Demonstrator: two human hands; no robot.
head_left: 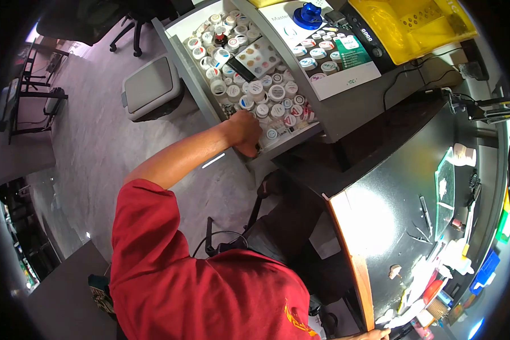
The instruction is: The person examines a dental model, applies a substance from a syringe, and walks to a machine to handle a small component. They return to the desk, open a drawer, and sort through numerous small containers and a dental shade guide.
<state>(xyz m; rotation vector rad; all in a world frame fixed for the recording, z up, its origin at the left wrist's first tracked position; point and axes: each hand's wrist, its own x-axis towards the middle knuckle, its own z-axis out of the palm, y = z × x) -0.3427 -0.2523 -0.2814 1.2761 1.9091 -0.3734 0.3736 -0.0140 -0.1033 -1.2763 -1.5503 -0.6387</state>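
Note:
My left hand [245, 131] reaches into an open drawer [194, 72] packed with several small round jars [269, 93] with white lids. Its fingers curl down among the jars at the drawer's near corner, and what they hold is hidden. A flat palette of coloured samples [259, 56] lies on top of the jars. Only a sliver of my right hand [374, 334] shows at the bottom edge, resting at the wooden edge of the black desk [379, 215].
A second tray of jars with a green card [351, 54] and a blue object [308, 15] sits beside the drawer. A yellow bin [419, 25] stands behind. A grey lidded bin [151, 85] is on the floor. Tools and bottles [453, 255] clutter the desk's far side.

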